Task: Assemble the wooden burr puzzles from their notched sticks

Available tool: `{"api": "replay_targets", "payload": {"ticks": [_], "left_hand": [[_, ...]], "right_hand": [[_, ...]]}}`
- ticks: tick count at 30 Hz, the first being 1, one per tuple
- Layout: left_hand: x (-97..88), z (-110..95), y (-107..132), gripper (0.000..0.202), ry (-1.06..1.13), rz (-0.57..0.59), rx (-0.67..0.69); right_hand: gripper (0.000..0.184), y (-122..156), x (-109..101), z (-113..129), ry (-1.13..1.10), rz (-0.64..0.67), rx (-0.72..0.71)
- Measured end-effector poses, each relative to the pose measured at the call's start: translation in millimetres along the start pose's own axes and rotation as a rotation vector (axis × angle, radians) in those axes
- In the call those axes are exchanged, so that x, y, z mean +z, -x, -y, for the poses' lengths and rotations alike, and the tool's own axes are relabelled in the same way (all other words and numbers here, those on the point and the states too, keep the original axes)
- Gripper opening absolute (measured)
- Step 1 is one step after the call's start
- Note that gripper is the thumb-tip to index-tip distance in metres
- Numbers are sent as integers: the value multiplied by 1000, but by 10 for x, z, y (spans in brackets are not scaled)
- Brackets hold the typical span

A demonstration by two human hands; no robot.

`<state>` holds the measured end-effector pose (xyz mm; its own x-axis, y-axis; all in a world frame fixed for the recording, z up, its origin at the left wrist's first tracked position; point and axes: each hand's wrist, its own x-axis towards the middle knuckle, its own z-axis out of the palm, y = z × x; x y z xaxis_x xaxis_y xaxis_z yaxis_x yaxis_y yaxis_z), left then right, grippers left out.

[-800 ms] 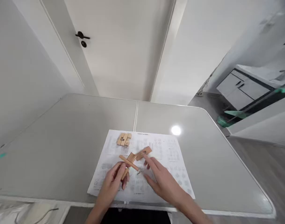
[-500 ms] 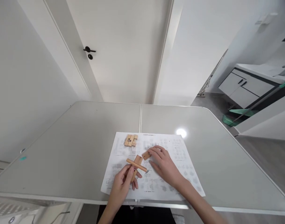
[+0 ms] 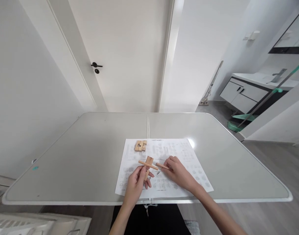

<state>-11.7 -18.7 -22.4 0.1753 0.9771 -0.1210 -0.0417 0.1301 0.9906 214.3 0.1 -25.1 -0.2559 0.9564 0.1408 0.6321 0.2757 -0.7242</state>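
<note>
My left hand [image 3: 136, 184] is closed on two crossed wooden puzzle pieces over the paper. One is a wider piece [image 3: 149, 160] pointing away from me; across it lies another piece [image 3: 152, 166], seen as a narrow strip. Part of the wider piece is hidden by my fingers. To the right, my right hand [image 3: 179, 173] grips a third wooden piece [image 3: 161, 166] by its right end. Its free left end points at the crossed pieces, close to the crosspiece's right tip. Whether they touch, I cannot tell.
A printed sheet [image 3: 195, 182] with rows of small diagrams lies under my hands on the grey table [image 3: 90, 156]. Near its upper left corner sits a cluster of wooden blocks [image 3: 139, 146]. Beyond the table are a door [image 3: 124, 65] and, at right, a sink cabinet [image 3: 247, 94].
My right hand has lifted and turned its piece, which now shows edge-on and points left. The left hand still holds the crossed pieces. The head view has shifted.
</note>
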Motion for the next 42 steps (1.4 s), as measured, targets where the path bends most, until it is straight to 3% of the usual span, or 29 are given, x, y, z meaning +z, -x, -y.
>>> {"api": "replay_targets", "payload": {"ticks": [6, 11, 22, 27, 33, 38, 42], "left_hand": [[4, -28, 5, 41, -13, -4, 29], [-5, -49, 6, 43, -84, 27, 48], [12, -44, 2, 42, -22, -38, -3], [35, -80, 21, 44, 60, -108, -35], [28, -98, 34, 43, 111, -103, -34], [24, -101, 52, 40, 147, -95, -28], [33, -89, 61, 40, 188, -93, -21]], "right_hand": [[33, 280, 74, 119, -360, -192, 183], [37, 391, 202, 143, -695, -240, 287], [40, 465, 324, 41, -846, -395, 330], [39, 452, 286, 108, -869, -341, 284], [44, 478, 243, 133, -643, -398, 222], [35, 438, 298, 211, -902, -322, 313], [33, 306, 387, 361, -1102, -253, 277]]}}
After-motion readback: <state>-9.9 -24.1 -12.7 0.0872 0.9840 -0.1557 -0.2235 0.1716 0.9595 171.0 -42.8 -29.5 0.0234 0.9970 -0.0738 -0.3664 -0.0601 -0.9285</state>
